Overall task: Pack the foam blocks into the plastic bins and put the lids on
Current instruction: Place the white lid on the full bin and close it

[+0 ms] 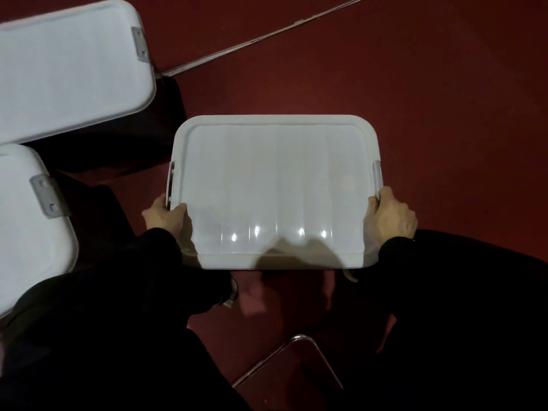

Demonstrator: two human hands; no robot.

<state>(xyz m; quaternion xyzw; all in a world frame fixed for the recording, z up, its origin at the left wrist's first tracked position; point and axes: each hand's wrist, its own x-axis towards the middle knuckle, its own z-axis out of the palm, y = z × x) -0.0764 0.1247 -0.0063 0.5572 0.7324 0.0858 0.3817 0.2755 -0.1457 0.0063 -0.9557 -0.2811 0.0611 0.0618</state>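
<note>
A white plastic bin lid [275, 185] lies flat in the middle of the view, covering whatever is beneath it. My left hand [166, 216] grips its left edge just below the left latch [171, 182]. My right hand [390, 219] grips the right edge below the right latch [377, 176]. The bin under the lid is hidden, and no foam blocks are visible.
Two more lidded white bins stand at the left: one at the upper left [71, 69] with a grey latch, one at the lower left [26, 226] with a grey latch. The floor [430, 99] is dark red. A metal chair frame [299, 339] shows below.
</note>
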